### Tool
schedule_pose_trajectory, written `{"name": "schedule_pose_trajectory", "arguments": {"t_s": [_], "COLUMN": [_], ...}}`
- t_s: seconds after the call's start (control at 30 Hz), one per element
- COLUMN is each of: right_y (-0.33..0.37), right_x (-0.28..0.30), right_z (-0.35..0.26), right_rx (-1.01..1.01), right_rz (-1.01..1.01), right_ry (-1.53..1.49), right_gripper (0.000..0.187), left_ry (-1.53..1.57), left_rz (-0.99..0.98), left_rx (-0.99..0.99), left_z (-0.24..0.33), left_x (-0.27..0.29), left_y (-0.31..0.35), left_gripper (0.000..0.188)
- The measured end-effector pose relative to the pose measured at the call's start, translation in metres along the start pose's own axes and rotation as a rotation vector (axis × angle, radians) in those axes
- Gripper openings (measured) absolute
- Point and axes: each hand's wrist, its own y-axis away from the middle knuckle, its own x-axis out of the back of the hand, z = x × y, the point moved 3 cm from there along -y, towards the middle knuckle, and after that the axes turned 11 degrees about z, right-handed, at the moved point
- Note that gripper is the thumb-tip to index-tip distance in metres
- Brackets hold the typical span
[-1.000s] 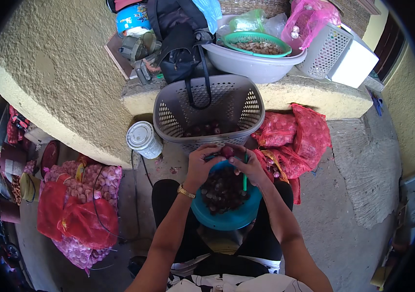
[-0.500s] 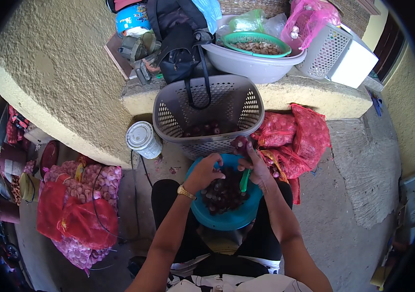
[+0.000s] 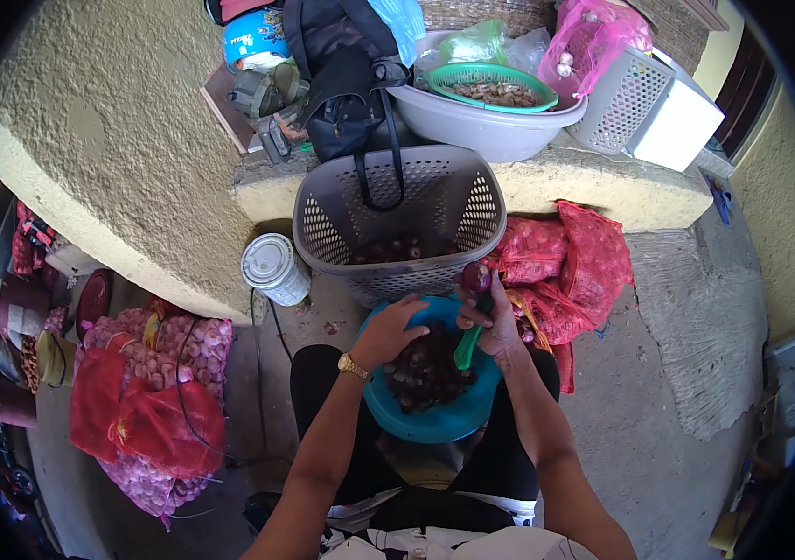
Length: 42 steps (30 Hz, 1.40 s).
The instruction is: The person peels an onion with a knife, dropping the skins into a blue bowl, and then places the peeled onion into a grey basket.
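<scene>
Between my knees sits a blue basin [image 3: 427, 430] with dark reddish-brown onion skins [image 3: 427, 378] heaped in it. Over its right rim, my right hand [image 3: 500, 327] is closed around a red onion [image 3: 476, 276] and a knife with a green handle [image 3: 466, 350]. The handle points down toward the skins; the blade is hidden by the fingers. My left hand [image 3: 388, 332] is above the left rim, fingers spread and nothing in them. Just beyond, a grey-brown perforated basket [image 3: 397, 269] has several red onions [image 3: 402, 248] at its bottom.
Red mesh sacks [image 3: 570, 271] lie right of the basket. A lidded paint can [image 3: 273, 266] stands to its left. Pink and red mesh sacks of bulbs [image 3: 150, 401] are farther left. On the ledge are a black bag [image 3: 341, 103] and a large pale tub [image 3: 481, 135].
My left hand has opened, its fingers spreading apart. My right hand has turned the onion a little and lowered it slightly, and the green handle has shifted with it.
</scene>
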Motion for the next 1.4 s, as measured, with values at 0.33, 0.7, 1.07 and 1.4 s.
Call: {"name": "schedule_pose_trajectory", "arguments": {"t_s": [0.33, 0.7, 1.07, 1.4], "right_y": [-0.031, -0.078, -0.040, -0.011], "right_x": [-0.012, -0.005, 0.010, 0.344], "right_z": [-0.003, -0.009, -0.090, -0.057], "right_rx": [0.127, 0.140, 0.282, 0.305], "right_rz": [0.285, 0.341, 0.411, 0.801], "right_ry": [0.275, 0.353, 0.502, 1.176], "right_gripper": [0.039, 0.022, 0.014, 0.023], "left_ry": [-0.127, -0.083, -0.078, -0.030], "left_rz": [0.043, 0.057, 0.004, -0.059], "left_rx": [-0.035, -0.102, -0.131, -0.108], "left_z": [-0.002, -0.009, 0.008, 0.020], "left_x": [0.001, -0.009, -0.018, -0.031], "left_y": [0.002, -0.001, -0.003, -0.016], "left_gripper": [0.043, 0.040, 0.038, 0.037]}}
